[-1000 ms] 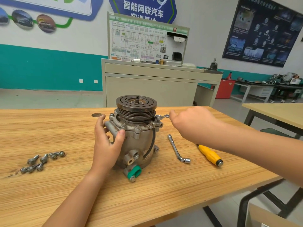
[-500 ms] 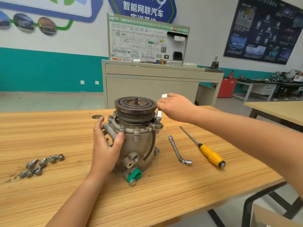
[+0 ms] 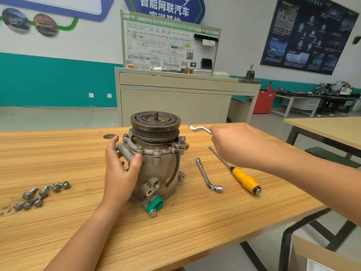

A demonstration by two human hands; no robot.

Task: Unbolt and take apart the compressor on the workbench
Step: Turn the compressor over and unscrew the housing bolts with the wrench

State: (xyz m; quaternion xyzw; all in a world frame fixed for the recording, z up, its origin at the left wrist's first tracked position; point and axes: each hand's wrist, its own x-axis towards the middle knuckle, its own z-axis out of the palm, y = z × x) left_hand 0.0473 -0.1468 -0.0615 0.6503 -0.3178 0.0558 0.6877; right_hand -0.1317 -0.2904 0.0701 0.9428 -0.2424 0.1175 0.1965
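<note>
Compressor (image 3: 162, 173) is standing upright near the middle of the desk (image 3: 195, 241), pulley (image 3: 155, 124) facing up and the green cap (image 3: 155, 205) at its foot facing the person. The left grip (image 3: 119, 173) is bracing the housing from the left side, fingers curling behind it and the thumb pressing just under the flange. The right grip (image 3: 234, 145) is hovering to the right of the pulley, clenching the shank of a small wrench (image 3: 199, 129) whose head is hanging free in the air, apart from the compressor.

A screwdriver (image 3: 244, 180) and an L-wrench (image 3: 207, 177) are lying side by side on the desk, right of the compressor. Loose bolts (image 3: 43, 194) are lying in a scatter well off to the left, while flange bolts (image 3: 157, 150) are sitting in place around the rim.

By the look of it, the unbolting is partly done and the wrench is sitting off the fasteners, between bites. The next move is calling for the wrench head to be lowered squarely onto a flange bolt, probably the one nearest on the right, while the left grip is holding the housing hard against the turning force so it is not twisting or tipping.
</note>
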